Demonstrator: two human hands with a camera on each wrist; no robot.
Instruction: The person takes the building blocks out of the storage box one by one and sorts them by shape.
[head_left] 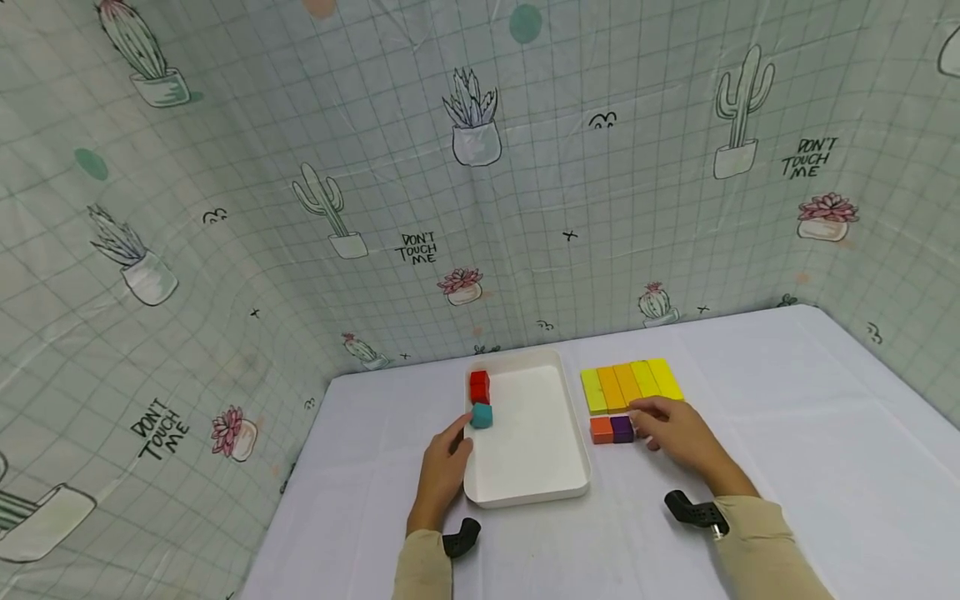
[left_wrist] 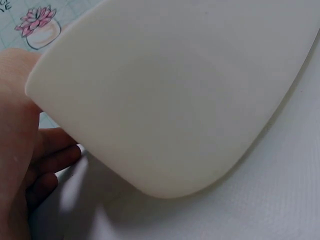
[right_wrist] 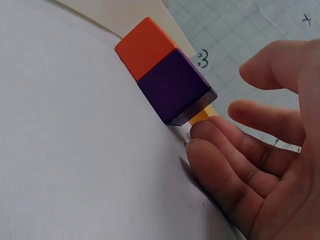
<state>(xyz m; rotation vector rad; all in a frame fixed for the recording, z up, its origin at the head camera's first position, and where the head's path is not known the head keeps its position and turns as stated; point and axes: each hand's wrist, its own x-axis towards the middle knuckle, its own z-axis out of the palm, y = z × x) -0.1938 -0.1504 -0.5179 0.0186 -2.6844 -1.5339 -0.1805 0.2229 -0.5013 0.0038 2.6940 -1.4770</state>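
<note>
Near the left wall of a white tray [head_left: 532, 458], my left hand [head_left: 442, 471] has its index finger at a teal block [head_left: 482, 416]. Two red blocks [head_left: 479, 387] stand behind that block, along the same wall. In the left wrist view, the other fingers [left_wrist: 52, 162] are outside the tray, beside its wall. To the right of the tray, an orange block [head_left: 602, 430] and a purple block [head_left: 622, 429] sit side by side. My right hand [head_left: 678, 433] is just right of the purple one, fingers loosely bent, thumb apart, nothing held.
Behind the orange and purple blocks lie several yellow and orange bars [head_left: 630, 385] in a flat row. The white table [head_left: 360, 467] meets a patterned cloth [head_left: 570, 208] at the back. Black wrist mounts [head_left: 693, 510] are worn on both arms.
</note>
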